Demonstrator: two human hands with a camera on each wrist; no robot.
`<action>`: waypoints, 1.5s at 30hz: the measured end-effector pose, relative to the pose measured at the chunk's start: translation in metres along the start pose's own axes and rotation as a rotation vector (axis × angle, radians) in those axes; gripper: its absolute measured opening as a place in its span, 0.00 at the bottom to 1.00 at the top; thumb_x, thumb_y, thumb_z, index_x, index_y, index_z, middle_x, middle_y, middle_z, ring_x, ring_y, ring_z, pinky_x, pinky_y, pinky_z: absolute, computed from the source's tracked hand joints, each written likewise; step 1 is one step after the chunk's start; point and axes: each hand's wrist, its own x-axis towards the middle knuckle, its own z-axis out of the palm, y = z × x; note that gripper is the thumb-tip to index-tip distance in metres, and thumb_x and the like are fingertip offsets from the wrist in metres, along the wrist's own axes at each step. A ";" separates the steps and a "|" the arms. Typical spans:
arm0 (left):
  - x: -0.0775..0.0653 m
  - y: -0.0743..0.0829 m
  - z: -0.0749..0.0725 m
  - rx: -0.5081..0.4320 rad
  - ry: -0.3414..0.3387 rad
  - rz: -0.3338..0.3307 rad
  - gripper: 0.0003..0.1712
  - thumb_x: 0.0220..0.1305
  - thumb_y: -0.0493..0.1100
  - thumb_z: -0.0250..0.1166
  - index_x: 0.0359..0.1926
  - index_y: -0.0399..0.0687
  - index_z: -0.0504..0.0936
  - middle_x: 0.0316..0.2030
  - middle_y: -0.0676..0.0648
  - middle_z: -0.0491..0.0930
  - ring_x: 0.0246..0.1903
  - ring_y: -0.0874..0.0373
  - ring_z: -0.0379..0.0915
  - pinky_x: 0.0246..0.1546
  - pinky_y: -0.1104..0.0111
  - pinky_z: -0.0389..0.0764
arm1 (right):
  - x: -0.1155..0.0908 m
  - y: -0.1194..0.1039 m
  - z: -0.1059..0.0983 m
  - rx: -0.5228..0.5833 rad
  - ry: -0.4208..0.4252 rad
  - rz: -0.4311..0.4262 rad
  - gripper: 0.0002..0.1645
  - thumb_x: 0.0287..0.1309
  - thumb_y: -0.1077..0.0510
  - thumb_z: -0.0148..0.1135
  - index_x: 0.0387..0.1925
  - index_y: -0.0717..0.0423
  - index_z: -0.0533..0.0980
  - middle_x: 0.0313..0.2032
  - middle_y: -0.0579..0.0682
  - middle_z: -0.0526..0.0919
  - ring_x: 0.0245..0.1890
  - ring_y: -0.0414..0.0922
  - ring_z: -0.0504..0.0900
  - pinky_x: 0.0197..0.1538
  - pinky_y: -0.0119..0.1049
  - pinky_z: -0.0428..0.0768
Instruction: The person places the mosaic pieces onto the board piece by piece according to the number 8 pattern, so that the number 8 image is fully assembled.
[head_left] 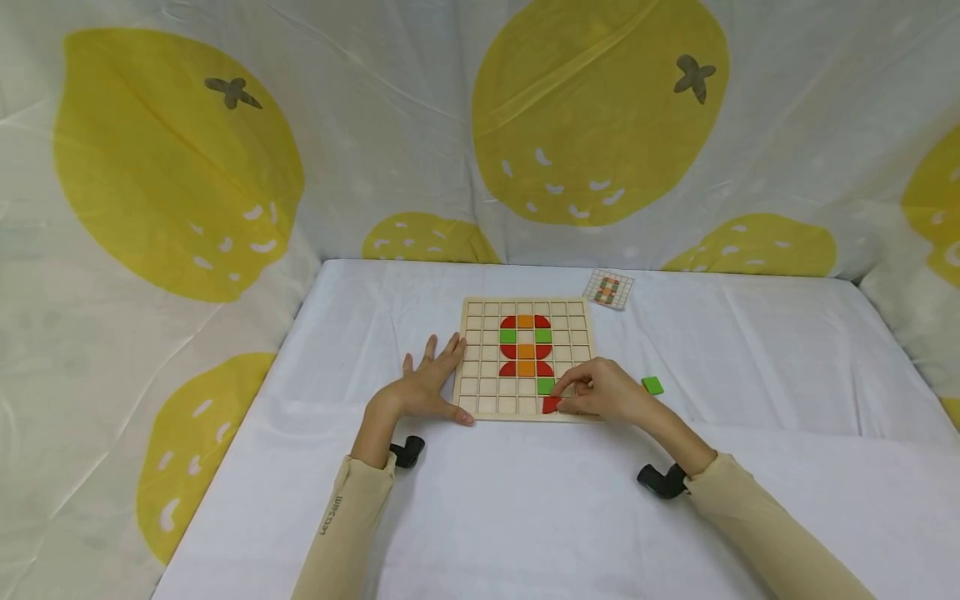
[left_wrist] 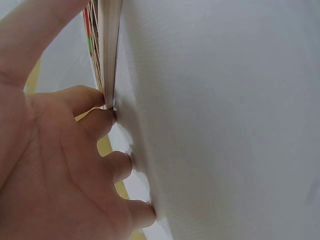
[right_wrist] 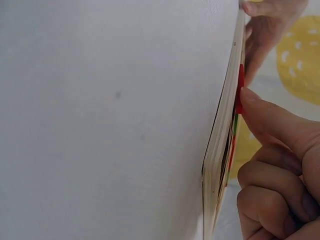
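Note:
A wooden grid board (head_left: 486,408) lies on the white cloth, with red, orange and green tiles set in its middle columns. My left hand (head_left: 420,390) is spread along the board's left side, thumb at the front left corner and fingertips touching the edge. With thumb and fingertips my right hand (head_left: 603,392) pinches a red rounded tile (head_left: 551,405) over the front row, just below a green tile (head_left: 546,386). In the right wrist view this red tile (right_wrist: 240,90) stands tilted up from the board's surface, the thumb against it.
A loose green square tile (head_left: 652,385) lies right of the board, beside my right wrist. Behind the board's far right corner rests a small pattern card (head_left: 608,289). A lemon-print cloth (head_left: 390,125) hangs behind the table (head_left: 750,358).

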 end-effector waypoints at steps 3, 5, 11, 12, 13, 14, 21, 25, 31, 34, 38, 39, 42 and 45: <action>0.000 0.000 0.000 -0.002 0.002 -0.003 0.78 0.48 0.58 0.83 0.84 0.44 0.38 0.84 0.42 0.32 0.82 0.35 0.16 0.74 0.27 0.26 | 0.003 -0.001 0.001 0.004 -0.005 -0.007 0.06 0.58 0.58 0.76 0.38 0.51 0.89 0.17 0.42 0.70 0.22 0.38 0.68 0.27 0.27 0.64; 0.000 0.000 0.000 -0.007 0.001 -0.003 0.78 0.48 0.58 0.83 0.84 0.44 0.38 0.84 0.42 0.32 0.82 0.35 0.16 0.74 0.28 0.26 | 0.004 -0.003 0.002 0.005 -0.007 -0.010 0.06 0.58 0.58 0.76 0.38 0.52 0.89 0.17 0.42 0.69 0.22 0.38 0.67 0.27 0.27 0.63; -0.001 0.002 0.000 -0.012 0.000 -0.004 0.78 0.47 0.57 0.83 0.84 0.45 0.38 0.84 0.43 0.32 0.82 0.35 0.16 0.75 0.28 0.26 | 0.006 -0.006 0.004 0.022 -0.011 -0.003 0.07 0.58 0.59 0.76 0.40 0.52 0.89 0.16 0.40 0.65 0.20 0.36 0.63 0.26 0.27 0.61; -0.001 0.001 0.000 -0.010 0.002 -0.004 0.78 0.47 0.57 0.83 0.84 0.44 0.38 0.84 0.43 0.32 0.82 0.35 0.16 0.75 0.28 0.26 | 0.006 -0.005 0.003 0.026 -0.009 0.000 0.07 0.58 0.58 0.76 0.40 0.52 0.89 0.15 0.40 0.65 0.20 0.36 0.63 0.26 0.27 0.61; -0.001 0.001 0.000 -0.008 0.003 -0.005 0.78 0.47 0.57 0.83 0.84 0.44 0.38 0.84 0.43 0.32 0.82 0.35 0.17 0.75 0.28 0.26 | 0.004 -0.005 0.002 0.031 -0.004 0.004 0.08 0.58 0.58 0.76 0.40 0.52 0.90 0.15 0.40 0.64 0.20 0.36 0.63 0.27 0.27 0.62; -0.001 0.001 0.000 -0.007 0.005 -0.005 0.78 0.48 0.57 0.83 0.84 0.44 0.39 0.84 0.43 0.33 0.82 0.35 0.17 0.75 0.28 0.26 | 0.003 -0.003 0.001 0.035 0.003 0.008 0.08 0.59 0.58 0.76 0.41 0.52 0.90 0.15 0.40 0.64 0.20 0.36 0.63 0.27 0.27 0.62; 0.000 0.002 0.000 -0.002 0.003 -0.009 0.77 0.48 0.58 0.83 0.84 0.45 0.39 0.84 0.43 0.33 0.82 0.35 0.17 0.75 0.28 0.26 | -0.020 0.013 -0.019 0.082 0.078 0.081 0.08 0.59 0.57 0.75 0.41 0.52 0.89 0.17 0.41 0.63 0.16 0.35 0.59 0.22 0.27 0.59; -0.001 0.003 -0.001 -0.003 0.001 -0.014 0.78 0.48 0.58 0.83 0.84 0.45 0.38 0.84 0.43 0.32 0.82 0.35 0.16 0.75 0.29 0.26 | -0.038 0.026 -0.034 0.071 0.126 0.140 0.10 0.60 0.55 0.75 0.44 0.50 0.89 0.18 0.43 0.64 0.14 0.35 0.57 0.19 0.28 0.57; -0.003 0.003 -0.001 -0.012 0.002 -0.009 0.77 0.48 0.58 0.83 0.84 0.46 0.38 0.84 0.44 0.32 0.82 0.36 0.16 0.75 0.29 0.25 | -0.061 0.041 -0.050 0.051 0.190 0.210 0.15 0.59 0.53 0.76 0.47 0.51 0.88 0.19 0.45 0.67 0.18 0.36 0.63 0.21 0.30 0.60; -0.003 0.002 -0.001 -0.018 0.007 -0.002 0.77 0.48 0.57 0.83 0.84 0.45 0.38 0.84 0.43 0.32 0.82 0.35 0.16 0.75 0.29 0.26 | -0.068 0.047 -0.054 0.034 0.205 0.243 0.19 0.57 0.48 0.78 0.48 0.49 0.87 0.20 0.44 0.65 0.20 0.36 0.61 0.21 0.31 0.59; -0.003 0.001 -0.001 -0.023 0.009 0.006 0.77 0.48 0.57 0.83 0.84 0.44 0.39 0.84 0.42 0.32 0.81 0.34 0.16 0.74 0.27 0.26 | -0.074 0.051 -0.058 0.032 0.210 0.276 0.22 0.53 0.43 0.79 0.47 0.47 0.87 0.20 0.42 0.63 0.22 0.36 0.60 0.22 0.31 0.57; -0.003 0.001 -0.001 -0.023 0.007 0.007 0.77 0.48 0.57 0.83 0.84 0.44 0.38 0.84 0.42 0.32 0.81 0.34 0.16 0.74 0.27 0.26 | -0.074 0.052 -0.059 0.035 0.207 0.279 0.21 0.53 0.43 0.79 0.47 0.47 0.87 0.20 0.42 0.63 0.22 0.36 0.60 0.22 0.31 0.57; -0.003 0.001 -0.001 -0.022 0.003 0.005 0.77 0.49 0.57 0.83 0.84 0.45 0.38 0.84 0.43 0.32 0.81 0.35 0.16 0.74 0.28 0.25 | -0.076 0.055 -0.061 0.031 0.193 0.271 0.20 0.55 0.47 0.79 0.47 0.50 0.87 0.20 0.42 0.63 0.22 0.36 0.61 0.22 0.31 0.56; -0.003 0.002 -0.001 -0.021 -0.002 0.005 0.77 0.49 0.57 0.83 0.84 0.45 0.38 0.84 0.44 0.31 0.81 0.36 0.15 0.75 0.28 0.25 | -0.077 0.058 -0.062 0.009 0.181 0.257 0.17 0.57 0.51 0.77 0.47 0.53 0.87 0.20 0.43 0.64 0.23 0.37 0.62 0.23 0.31 0.57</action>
